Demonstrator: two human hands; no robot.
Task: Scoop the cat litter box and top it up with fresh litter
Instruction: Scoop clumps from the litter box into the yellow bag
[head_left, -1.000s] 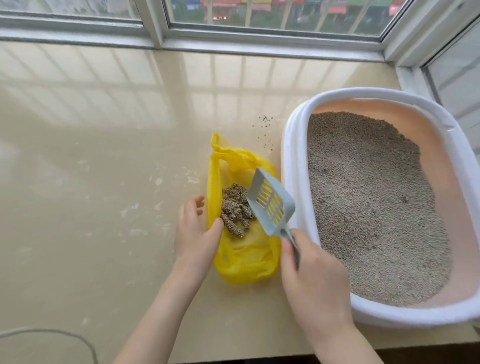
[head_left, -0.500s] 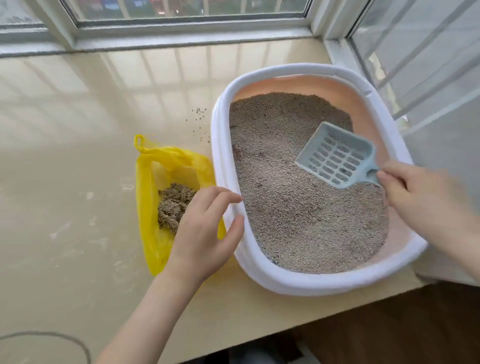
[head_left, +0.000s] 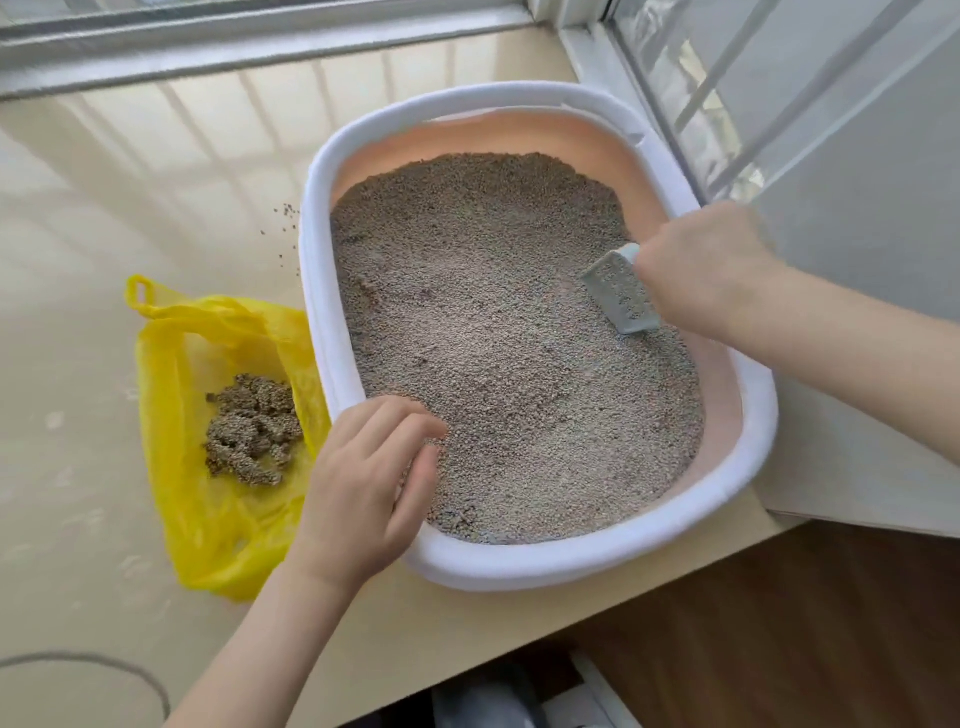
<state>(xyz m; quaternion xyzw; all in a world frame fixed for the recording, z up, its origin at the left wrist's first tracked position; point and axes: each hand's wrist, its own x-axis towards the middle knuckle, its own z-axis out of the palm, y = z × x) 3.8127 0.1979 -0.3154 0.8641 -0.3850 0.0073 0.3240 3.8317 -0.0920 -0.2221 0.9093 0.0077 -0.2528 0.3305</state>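
Right hand (head_left: 701, 270) gripped scoop (head_left: 621, 291), blade dug into litter (head_left: 509, 353) at box's right side. Left hand (head_left: 363, 493) lay on box (head_left: 322, 218) near rim, fingers loosely curled, holding nothing. I judged litter loose, grainy, quick to spill; scoop light, stiff, best held by handle. Clumps (head_left: 252, 428) sat in yellow bag (head_left: 218, 525) beside box.

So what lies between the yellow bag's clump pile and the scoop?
In the head view: the box's white rim, then open litter, between the clumps and the scoop.
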